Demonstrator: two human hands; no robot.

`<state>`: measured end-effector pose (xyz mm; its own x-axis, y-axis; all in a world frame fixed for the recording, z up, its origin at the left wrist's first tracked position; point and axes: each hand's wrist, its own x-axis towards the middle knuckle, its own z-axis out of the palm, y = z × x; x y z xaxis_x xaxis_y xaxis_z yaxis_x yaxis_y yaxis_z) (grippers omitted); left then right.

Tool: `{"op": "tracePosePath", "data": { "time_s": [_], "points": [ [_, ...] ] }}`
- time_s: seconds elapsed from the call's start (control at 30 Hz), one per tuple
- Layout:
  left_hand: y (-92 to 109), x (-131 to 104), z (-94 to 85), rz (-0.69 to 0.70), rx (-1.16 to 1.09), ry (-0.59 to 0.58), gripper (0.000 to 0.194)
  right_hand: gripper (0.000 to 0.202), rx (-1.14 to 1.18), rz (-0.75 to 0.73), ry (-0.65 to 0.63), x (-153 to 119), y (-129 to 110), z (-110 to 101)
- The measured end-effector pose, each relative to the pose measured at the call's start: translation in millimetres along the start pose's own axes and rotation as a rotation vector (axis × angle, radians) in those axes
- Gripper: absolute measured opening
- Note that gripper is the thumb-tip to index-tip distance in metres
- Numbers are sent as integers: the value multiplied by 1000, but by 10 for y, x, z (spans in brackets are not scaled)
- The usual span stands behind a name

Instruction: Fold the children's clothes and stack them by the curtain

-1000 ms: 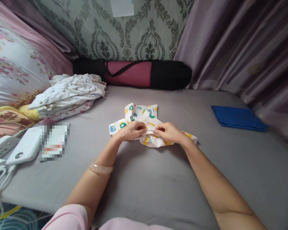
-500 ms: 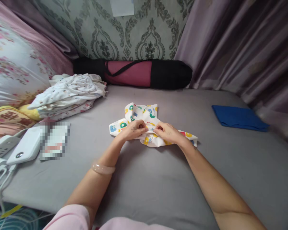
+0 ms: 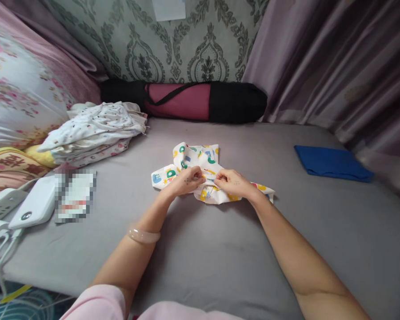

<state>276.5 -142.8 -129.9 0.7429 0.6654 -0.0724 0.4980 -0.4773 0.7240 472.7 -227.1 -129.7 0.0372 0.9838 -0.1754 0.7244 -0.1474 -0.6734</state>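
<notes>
A small white baby garment (image 3: 216, 196) with a yellow, green, blue and red print lies rumpled on the grey sheet, sleeve-like parts spread to both sides. My left hand (image 3: 188, 180) pinches its fabric near the middle, thumb against curled fingers. Just to the right, my right hand (image 3: 233, 182) also pinches the cloth, with a narrow gap between the two hands. A folded strip of fabric runs between the fingertips. The parts of the garment under both hands are hidden.
A folded blue cloth (image 3: 333, 163) lies at right. Piled white cloths (image 3: 96, 131) sit at left, above a white power bank (image 3: 36, 202), a power strip (image 3: 5, 202) and a blurred packet (image 3: 75, 195). A black and maroon long bag (image 3: 180, 101) lies along the wall.
Almost nothing differs. Both hands keep their pinch on the garment, and the fingers have shifted only very slightly.
</notes>
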Motion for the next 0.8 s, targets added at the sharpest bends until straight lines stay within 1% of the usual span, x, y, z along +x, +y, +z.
{"op": "tracePosePath", "data": {
  "time_s": [0.23,0.4,0.53,0.63,0.73,0.8],
  "points": [
    [9,-3,5,-24,84,37,18,16,-2,-13,-4,-5,-18,-33],
    [43,-6,-13,-157,105,34,14,16,6,44,6,-10,-37,-18],
    [31,-18,-69,-225,138,41,13,17,-61,78,27,-27,-41,-15],
    [-28,-32,-139,-214,105,-4,14,15,-123,101,41,-40,-31,-36],
    [-89,-47,-205,-203,-2,-82,12,10,-128,128,-2,-52,-23,-73],
    [-101,-56,-225,-213,-42,-120,11,11,-131,152,-8,-70,-31,-98]
  ]
}}
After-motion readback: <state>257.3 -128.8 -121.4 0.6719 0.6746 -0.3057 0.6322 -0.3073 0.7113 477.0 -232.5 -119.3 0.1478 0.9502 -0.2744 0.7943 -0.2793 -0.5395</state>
